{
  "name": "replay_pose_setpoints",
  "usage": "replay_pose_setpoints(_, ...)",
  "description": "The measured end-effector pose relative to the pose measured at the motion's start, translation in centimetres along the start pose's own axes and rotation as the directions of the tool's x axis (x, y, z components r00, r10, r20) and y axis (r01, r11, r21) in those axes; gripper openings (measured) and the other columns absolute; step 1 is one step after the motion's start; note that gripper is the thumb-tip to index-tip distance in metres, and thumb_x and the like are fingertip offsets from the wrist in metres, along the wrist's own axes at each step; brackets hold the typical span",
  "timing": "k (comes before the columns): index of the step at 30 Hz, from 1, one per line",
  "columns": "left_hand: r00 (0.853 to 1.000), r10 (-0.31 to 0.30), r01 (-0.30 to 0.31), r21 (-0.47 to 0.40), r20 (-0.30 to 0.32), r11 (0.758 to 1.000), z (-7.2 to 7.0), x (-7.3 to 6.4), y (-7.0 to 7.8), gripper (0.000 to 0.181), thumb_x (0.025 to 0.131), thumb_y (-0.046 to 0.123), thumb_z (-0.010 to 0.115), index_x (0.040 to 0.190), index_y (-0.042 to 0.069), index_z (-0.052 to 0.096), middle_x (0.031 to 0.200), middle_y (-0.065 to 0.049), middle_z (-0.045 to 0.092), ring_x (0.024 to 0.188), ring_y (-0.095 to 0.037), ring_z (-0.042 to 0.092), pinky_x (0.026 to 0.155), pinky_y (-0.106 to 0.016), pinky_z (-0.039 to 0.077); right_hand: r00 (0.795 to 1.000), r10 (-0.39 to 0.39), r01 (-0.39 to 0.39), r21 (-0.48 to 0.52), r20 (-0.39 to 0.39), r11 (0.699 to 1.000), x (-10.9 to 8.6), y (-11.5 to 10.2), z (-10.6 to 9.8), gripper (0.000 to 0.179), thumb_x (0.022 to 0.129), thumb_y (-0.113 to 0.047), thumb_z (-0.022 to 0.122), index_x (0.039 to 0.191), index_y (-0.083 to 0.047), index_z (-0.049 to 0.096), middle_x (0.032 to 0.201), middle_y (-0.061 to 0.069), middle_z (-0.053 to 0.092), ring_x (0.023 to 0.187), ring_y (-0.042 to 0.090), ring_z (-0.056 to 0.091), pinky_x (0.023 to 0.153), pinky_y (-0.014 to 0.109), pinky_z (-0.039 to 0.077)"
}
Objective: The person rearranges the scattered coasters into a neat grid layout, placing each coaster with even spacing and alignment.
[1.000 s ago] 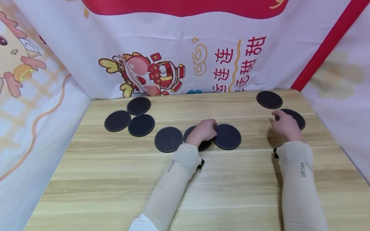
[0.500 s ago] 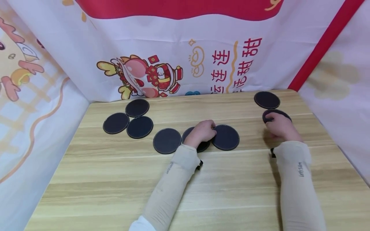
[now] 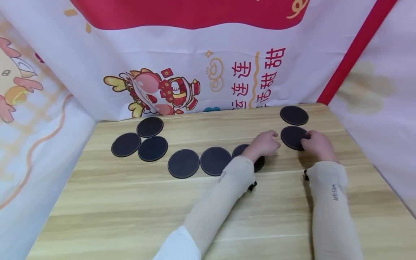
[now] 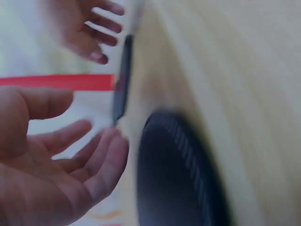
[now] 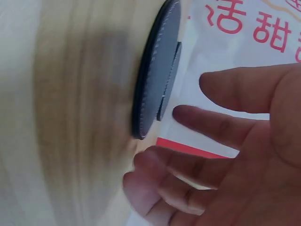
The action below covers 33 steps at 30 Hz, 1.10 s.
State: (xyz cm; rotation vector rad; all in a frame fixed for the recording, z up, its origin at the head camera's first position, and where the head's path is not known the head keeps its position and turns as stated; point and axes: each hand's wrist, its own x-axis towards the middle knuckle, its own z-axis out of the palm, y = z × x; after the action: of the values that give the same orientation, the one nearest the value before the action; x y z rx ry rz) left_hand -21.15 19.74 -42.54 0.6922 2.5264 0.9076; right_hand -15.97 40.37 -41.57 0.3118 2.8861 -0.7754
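Note:
My left hand (image 3: 264,144) hovers over the right end of the middle row and partly covers a round black coaster (image 3: 239,149). Its fingers are loosely bent with nothing between them; the left wrist view shows a stitched coaster (image 4: 171,174) beside them. At the right, my right hand (image 3: 320,145) is beside another round black coaster (image 3: 292,138), its thumb side overlapping the coaster's right edge in the head view. In the right wrist view the right fingers (image 5: 202,169) are spread and relaxed, and the stitched coaster (image 5: 157,75) lies flat past their tips.
Two more coasters in the middle row, one in the centre (image 3: 216,161) and one at its left (image 3: 183,163), lie flat. A cluster of three coasters (image 3: 152,148) sits at the back left. One coaster (image 3: 294,115) is at the back right, near the printed cloth wall (image 3: 182,43).
The right hand slid the lower right coaster leftward, below the back right one, and has let go. The left hand has moved right from the middle coaster to the row's end. The view shifted slightly.

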Motion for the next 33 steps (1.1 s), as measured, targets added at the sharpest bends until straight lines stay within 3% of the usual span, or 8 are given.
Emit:
replay_pose_setpoints(3,0.997,-0.058,0.057,-0.026,-0.046,0.998,1.7,1.7,1.6,0.052,0.099,0.029,0.06,0.148,0.015,0.05,0.136,-0.006,0.059,0.121,-0.018,0.056,0.097,-0.026,0.044,0.999,0.035,-0.034,-0.02,0.04,0.999,0.1,0.6,-0.4,0.053,0.102,-0.022,0.045,0.136,0.019,0.042,0.135,0.043,0.044,0.125,0.059,0.041,0.105,0.066,0.032)
replay_pose_setpoints(8,0.99,-0.118,0.107,-0.142,-0.076,0.984,3.0,2.8,2.9,0.063,0.094,0.031,0.064,0.151,0.013,0.045,0.14,-0.01,0.054,0.126,-0.024,0.051,0.099,-0.028,0.043,1.0,0.014,-0.015,0.02,0.022,1.0,0.4,0.3,0.0,0.049,0.102,-0.019,0.046,0.134,0.018,0.045,0.134,0.041,0.046,0.125,0.057,0.042,0.105,0.064,0.033)
replay_pose_setpoints(12,0.981,-0.17,0.143,-0.238,-0.098,0.961,3.3,3.1,3.4,0.063,0.093,0.029,0.065,0.151,0.015,0.046,0.14,-0.008,0.053,0.127,-0.024,0.05,0.1,-0.029,0.043,1.0,-0.011,0.012,0.032,-0.017,0.999,0.6,0.1,0.2,0.045,0.101,-0.017,0.048,0.131,0.017,0.048,0.131,0.04,0.05,0.122,0.056,0.046,0.104,0.063,0.036)
replay_pose_setpoints(19,0.956,-0.263,0.187,-0.416,-0.133,0.89,3.5,3.1,3.7,0.057,0.088,0.022,0.068,0.144,0.016,0.055,0.132,-0.01,0.053,0.115,-0.021,0.053,0.094,-0.028,0.044,0.994,0.047,-0.039,0.082,-0.095,0.996,0.4,0.5,0.1,0.045,0.1,-0.015,0.048,0.133,0.015,0.05,0.133,0.039,0.05,0.123,0.055,0.046,0.103,0.062,0.036)
replay_pose_setpoints(23,0.948,-0.264,0.168,-0.429,-0.175,0.888,3.1,2.6,3.9,0.058,0.086,0.015,0.069,0.143,0.016,0.057,0.127,-0.01,0.051,0.104,-0.021,0.055,0.088,-0.026,0.045,0.983,0.105,-0.084,0.144,-0.149,0.986,0.1,0.7,-0.2,0.047,0.099,-0.013,0.05,0.137,0.014,0.05,0.136,0.037,0.05,0.119,0.052,0.051,0.098,0.057,0.044)
replay_pose_setpoints(26,0.947,-0.242,0.133,-0.428,-0.213,0.894,2.7,2.2,3.9,0.059,0.085,0.01,0.068,0.143,0.014,0.058,0.126,-0.011,0.05,0.1,-0.021,0.056,0.084,-0.024,0.046,0.977,0.163,-0.122,0.268,-0.136,0.956,-0.1,0.7,-0.6,0.05,0.099,-0.011,0.053,0.142,0.014,0.046,0.139,0.037,0.048,0.095,0.039,0.067,0.08,0.041,0.055)
replay_pose_setpoints(29,0.949,-0.184,0.067,-0.407,-0.257,0.911,2.2,1.8,3.4,0.051,0.083,0.005,0.068,0.134,0.01,0.065,0.114,-0.01,0.056,0.097,-0.018,0.055,0.079,-0.021,0.046,0.978,0.181,-0.125,0.414,-0.1,0.902,-0.2,0.7,-0.9,0.05,0.099,-0.009,0.053,0.143,0.015,0.044,0.135,0.035,0.052,0.067,0.015,0.066,0.063,0.029,0.057)
replay_pose_setpoints(33,0.947,-0.11,-0.034,-0.435,-0.301,0.9,1.2,1.1,2.4,0.043,0.082,-0.002,0.071,0.124,0.006,0.071,0.091,-0.003,0.065,0.083,-0.01,0.056,0.07,-0.018,0.047,0.989,0.14,-0.082,0.573,-0.058,0.815,-0.4,0.4,-1.2,0.046,0.101,-0.006,0.053,0.141,0.015,0.046,0.105,0.009,0.065,0.07,0.0,0.06,0.07,0.028,0.058)
